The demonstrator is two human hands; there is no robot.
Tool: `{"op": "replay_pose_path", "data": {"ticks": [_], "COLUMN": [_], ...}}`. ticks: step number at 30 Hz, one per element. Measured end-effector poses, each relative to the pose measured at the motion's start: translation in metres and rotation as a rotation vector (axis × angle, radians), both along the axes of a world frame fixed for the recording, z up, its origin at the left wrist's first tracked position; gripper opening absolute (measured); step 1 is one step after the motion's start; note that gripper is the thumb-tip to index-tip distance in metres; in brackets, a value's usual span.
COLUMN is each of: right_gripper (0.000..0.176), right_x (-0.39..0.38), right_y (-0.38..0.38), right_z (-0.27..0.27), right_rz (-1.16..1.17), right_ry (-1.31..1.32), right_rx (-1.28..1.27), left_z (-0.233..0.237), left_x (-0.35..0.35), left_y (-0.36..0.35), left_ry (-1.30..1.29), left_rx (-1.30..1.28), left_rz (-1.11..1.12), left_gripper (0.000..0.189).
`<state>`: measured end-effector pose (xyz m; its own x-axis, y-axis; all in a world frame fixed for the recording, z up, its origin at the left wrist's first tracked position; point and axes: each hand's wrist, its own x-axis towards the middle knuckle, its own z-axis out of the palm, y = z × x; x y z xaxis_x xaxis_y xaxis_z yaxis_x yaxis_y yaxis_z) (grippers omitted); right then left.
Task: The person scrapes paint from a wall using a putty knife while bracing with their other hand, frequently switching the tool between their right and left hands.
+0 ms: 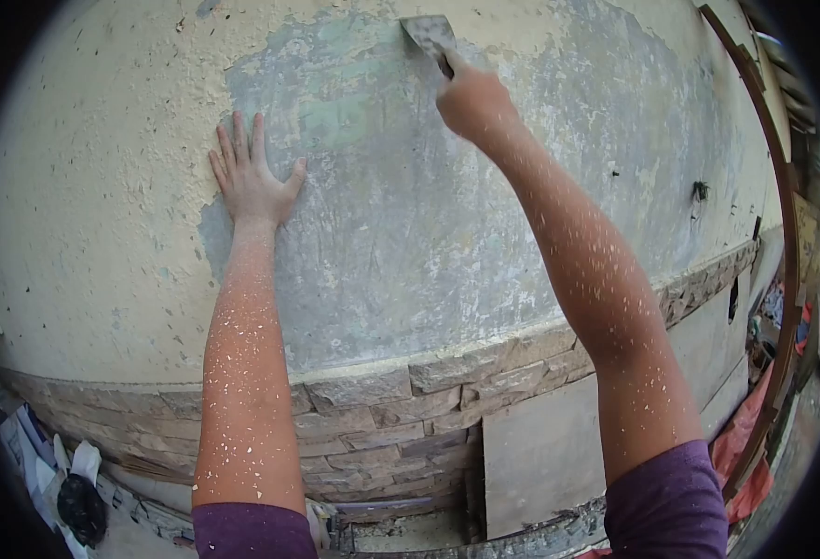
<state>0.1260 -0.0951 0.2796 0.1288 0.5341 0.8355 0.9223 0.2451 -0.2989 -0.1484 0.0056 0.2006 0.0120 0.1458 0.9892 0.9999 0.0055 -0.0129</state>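
My right hand (477, 102) is closed around the handle of a putty knife (429, 34), raised high against the wall. The blade meets the wall near the upper edge of a bared grey patch (410, 224), where cream paint (112, 186) borders it. My left hand (253, 179) lies flat on the wall with fingers spread, at the left border of the patch. Pale flakes of paint cover both forearms. Faint green paint (335, 119) shows between my hands.
Below the paint runs a band of stone cladding (363, 396). A grey board (540, 456) leans beneath it. A brown wooden post (773, 140) curves along the right, near red cloth (741, 429). Bags and a black bundle (81, 508) lie at lower left.
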Motion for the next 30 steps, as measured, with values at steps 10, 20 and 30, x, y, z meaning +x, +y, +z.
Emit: {"op": "replay_pose_path", "data": {"ticks": [10,20,30], "right_gripper": [0.05,0.044,0.043], "right_x": [0.067,0.082,0.073], "right_y": [0.009,0.024,0.004], "right_z": [-0.031,0.004,-0.03], "right_rz": [-0.068,0.025,-0.006], "right_ry": [0.014,0.074,0.029], "right_rx": [-0.041,0.101,-0.053], "left_z": [0.004,0.028,0.053], "left_x": [0.019,0.099,0.11], "left_y": [0.01,-0.008,0.025], "left_ry": [0.059,0.043,0.183], "left_rx": [0.102,-0.048,0.243], "left_rz": [-0.125,0.025,-0.324], "left_gripper": [0.093,0.092,0.094]}}
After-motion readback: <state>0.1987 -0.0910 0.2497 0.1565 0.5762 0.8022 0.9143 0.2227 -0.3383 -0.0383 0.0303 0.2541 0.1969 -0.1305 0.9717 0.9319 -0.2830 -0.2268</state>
